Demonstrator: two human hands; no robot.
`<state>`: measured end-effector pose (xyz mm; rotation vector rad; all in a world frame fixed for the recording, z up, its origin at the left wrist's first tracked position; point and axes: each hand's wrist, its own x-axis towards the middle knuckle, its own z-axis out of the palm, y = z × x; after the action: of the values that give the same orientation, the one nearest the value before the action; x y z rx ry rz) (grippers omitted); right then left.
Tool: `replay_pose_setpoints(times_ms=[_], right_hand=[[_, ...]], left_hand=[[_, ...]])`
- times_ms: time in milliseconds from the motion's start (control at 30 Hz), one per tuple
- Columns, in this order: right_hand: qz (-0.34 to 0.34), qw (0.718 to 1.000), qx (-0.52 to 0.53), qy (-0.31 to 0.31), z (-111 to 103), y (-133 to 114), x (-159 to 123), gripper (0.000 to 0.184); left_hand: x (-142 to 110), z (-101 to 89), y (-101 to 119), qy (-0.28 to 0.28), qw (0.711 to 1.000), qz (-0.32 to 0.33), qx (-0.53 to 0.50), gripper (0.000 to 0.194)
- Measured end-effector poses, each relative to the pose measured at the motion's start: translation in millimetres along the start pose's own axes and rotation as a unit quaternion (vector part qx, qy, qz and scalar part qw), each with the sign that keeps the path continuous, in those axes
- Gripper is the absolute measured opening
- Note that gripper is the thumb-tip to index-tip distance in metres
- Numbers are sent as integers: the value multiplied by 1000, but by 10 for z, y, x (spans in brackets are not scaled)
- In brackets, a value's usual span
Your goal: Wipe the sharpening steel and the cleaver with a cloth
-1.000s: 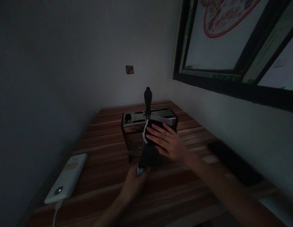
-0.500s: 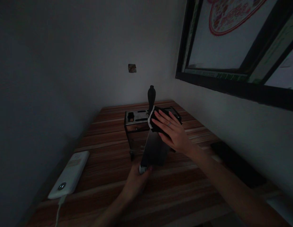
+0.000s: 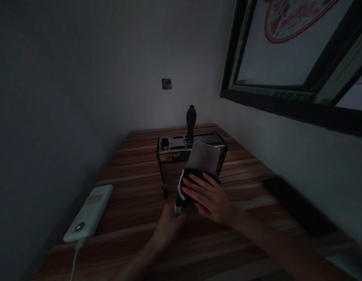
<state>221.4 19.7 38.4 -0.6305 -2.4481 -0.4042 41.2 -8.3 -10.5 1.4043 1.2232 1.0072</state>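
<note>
My left hand [image 3: 170,223] is closed around the handle of a cleaver [image 3: 204,156], whose broad blade points away from me. With fingers laid nearly flat, my right hand [image 3: 212,197] presses a black cloth [image 3: 195,177] with a pale edge against the lower part of the blade, near the handle. The cloth covers that part of the steel. Just beyond the blade stands a metal knife rack [image 3: 203,137] with slots in its top. A dark handle [image 3: 191,119] rises upright from one slot; whatever is below it is hidden.
On the left of the wood-grain table [image 3: 134,171] lies a white power bank [image 3: 91,210] with a cable plugged in. A dark flat object [image 3: 298,205] rests at the right edge. A framed window [image 3: 274,58] is in the right wall.
My right hand has slid the cloth down the blade from its far end toward the handle, uncovering the upper blade. The left hand keeps its grip. The view has shifted slightly.
</note>
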Motion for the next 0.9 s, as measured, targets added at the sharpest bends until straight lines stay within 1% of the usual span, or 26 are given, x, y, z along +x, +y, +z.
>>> replay_pose_setpoints(times_ms=[100, 167, 233, 300, 467, 633, 733, 833, 900], right_hand=[[-23, 999, 25, -8, 88, -155, -73, 43], [-36, 998, 46, -6, 134, -242, -112, 42], [-30, 998, 59, -6, 169, -305, -140, 41], [-21, 998, 63, -7, 190, -340, -158, 41], [-24, 998, 60, -17, 188, -339, -156, 42], [-31, 998, 55, -6, 150, -325, -129, 39], [-34, 998, 53, -15, 143, -322, -121, 40], [-35, 998, 49, -22, 143, -313, -118, 41], [-38, 998, 45, -29, 139, -299, -113, 42]], left_hand=[[-4, -14, 14, -8, 1000, 1, -11, 16], [-10, -31, 55, -16, 1000, 25, -1, 22], [-18, -48, 102, -18, 999, 49, 13, 28], [-24, -57, 136, -16, 998, 55, 21, 31], [-27, -55, 150, -18, 998, 52, 24, 32], [-16, -54, 132, -14, 998, 46, 31, 31], [-16, -54, 128, -12, 998, 46, 29, 31], [-30, -50, 131, 1, 998, 51, 27, 31], [-41, -47, 135, 4, 999, 43, 26, 31]])
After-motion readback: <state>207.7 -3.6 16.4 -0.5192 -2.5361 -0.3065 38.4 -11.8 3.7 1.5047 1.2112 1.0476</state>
